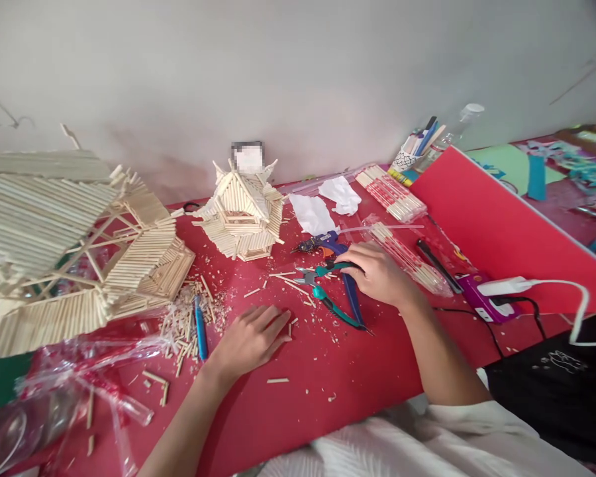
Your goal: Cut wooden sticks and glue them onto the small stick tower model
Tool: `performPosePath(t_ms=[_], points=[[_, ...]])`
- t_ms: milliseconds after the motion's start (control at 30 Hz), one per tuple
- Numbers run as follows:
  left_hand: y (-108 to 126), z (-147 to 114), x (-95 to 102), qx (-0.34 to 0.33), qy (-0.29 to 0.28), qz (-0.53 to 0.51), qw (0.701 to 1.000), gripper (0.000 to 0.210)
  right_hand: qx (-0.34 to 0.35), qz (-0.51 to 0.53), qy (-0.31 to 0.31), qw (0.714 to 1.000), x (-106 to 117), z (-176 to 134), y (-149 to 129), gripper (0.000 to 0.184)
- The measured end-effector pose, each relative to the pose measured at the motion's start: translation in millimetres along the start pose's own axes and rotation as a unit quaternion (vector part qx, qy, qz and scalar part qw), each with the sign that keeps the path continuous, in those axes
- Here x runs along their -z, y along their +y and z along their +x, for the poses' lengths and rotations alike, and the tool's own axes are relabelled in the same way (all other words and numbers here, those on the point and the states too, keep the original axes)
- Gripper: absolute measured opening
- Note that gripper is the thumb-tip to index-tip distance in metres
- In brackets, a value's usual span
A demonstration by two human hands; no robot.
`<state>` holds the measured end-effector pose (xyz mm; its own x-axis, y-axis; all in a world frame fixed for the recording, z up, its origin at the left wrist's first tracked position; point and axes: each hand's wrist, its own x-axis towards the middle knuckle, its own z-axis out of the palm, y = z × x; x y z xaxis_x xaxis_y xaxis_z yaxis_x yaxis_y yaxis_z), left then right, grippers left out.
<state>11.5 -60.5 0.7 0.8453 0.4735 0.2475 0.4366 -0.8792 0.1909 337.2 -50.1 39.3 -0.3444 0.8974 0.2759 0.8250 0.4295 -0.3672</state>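
My right hand (pixel 377 271) has its fingers closed on the upper handle of green-handled wire cutters (pixel 330 305). Their jaws are spread over a few thin wooden sticks (pixel 283 275) on the red tabletop. Partly behind the cutters and my fingers lies a blue glue gun (pixel 347 285), its nozzle pointing left. My left hand (pixel 253 338) rests palm down on the table, fingers stretched out, beside some short cut stick pieces (pixel 291 326). Whether anything is under that palm is hidden. A small wooden stick pavilion (pixel 243 215) stands upright beyond both hands.
A larger stick building (pixel 40 218) fills the left side. Near it are a blue pen (pixel 200 328), heaped offcuts and plastic wrapping (pixel 94 371). Packs of sticks (pixel 392 192), a purple power strip (pixel 487 298) with cables and a red board (pixel 501 232) occupy the right.
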Motion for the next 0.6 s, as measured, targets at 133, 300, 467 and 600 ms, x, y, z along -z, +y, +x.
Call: performPosePath(t_ms=[133, 300, 467, 600], points=[[4.4, 6.2, -4.7, -0.015, 0.028, -0.008, 0.999, 0.02, 0.016, -0.035, -0.003, 0.999, -9.5, -3.0, -3.8, 0.014], [4.7, 7.8, -3.1, -0.016, 0.029, -0.027, 0.999, 0.017, 0.029, -0.102, -0.036, 0.994, -17.1, -1.4, -9.2, 0.013], [5.5, 7.2, -1.9, 0.004, 0.023, -0.049, 0.999, 0.012, 0.038, -0.137, -0.066, 0.988, -22.1, -1.2, -14.9, 0.014], [6.6, 6.6, -0.2, 0.02, 0.012, -0.075, 0.997, 0.009, 0.061, -0.158, -0.084, 0.982, -31.7, -1.6, -18.2, 0.02]])
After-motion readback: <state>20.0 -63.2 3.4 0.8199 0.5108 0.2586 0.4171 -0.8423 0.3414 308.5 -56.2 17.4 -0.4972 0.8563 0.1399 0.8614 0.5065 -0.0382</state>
